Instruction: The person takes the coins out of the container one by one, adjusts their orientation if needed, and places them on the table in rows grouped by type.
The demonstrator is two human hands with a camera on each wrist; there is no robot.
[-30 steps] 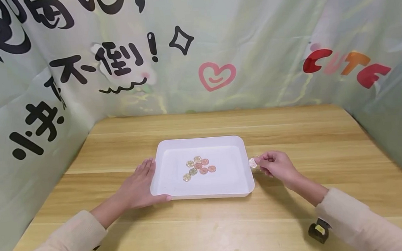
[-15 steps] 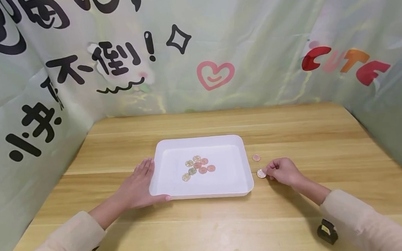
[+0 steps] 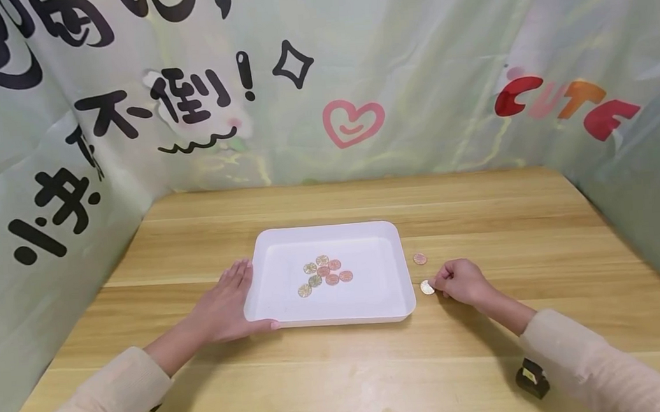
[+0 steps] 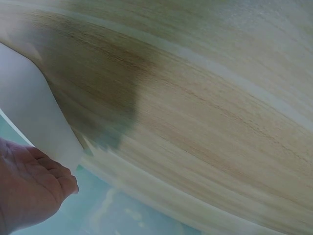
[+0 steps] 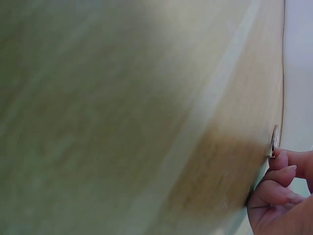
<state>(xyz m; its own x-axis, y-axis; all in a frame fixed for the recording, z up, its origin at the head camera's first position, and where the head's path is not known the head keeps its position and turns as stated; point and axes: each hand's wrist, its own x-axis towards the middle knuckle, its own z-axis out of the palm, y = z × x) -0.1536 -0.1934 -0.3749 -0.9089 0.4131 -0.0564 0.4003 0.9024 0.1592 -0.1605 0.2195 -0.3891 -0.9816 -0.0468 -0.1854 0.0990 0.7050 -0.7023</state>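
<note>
A white tray (image 3: 371, 299) lies on the wooden table with several gold and reddish coins (image 3: 323, 271) grouped inside it. My left hand (image 3: 226, 309) rests along the tray's left side, fingers straight, thumb at the front left corner; the left wrist view shows this hand (image 4: 36, 186) against the tray wall (image 4: 36, 105). Just right of the tray, my right hand (image 3: 463, 281) pinches a silvery coin (image 3: 427, 287) by its edge. In the right wrist view the coin (image 5: 275, 139) is tilted up between thumb and finger of that hand (image 5: 281, 191). A reddish coin (image 3: 420, 259) lies flat behind it.
Printed cloth (image 3: 412, 66) hangs behind the table and down both sides. A small black device (image 3: 532, 378) shows beside the right sleeve (image 3: 582, 354). Bare wood of the table (image 3: 319, 373) lies in front of the tray.
My right hand has moved slightly right and toward the front with the silvery coin, from beside the tray's right edge. The reddish coin behind has come into plain view. My left hand stays at the tray.
</note>
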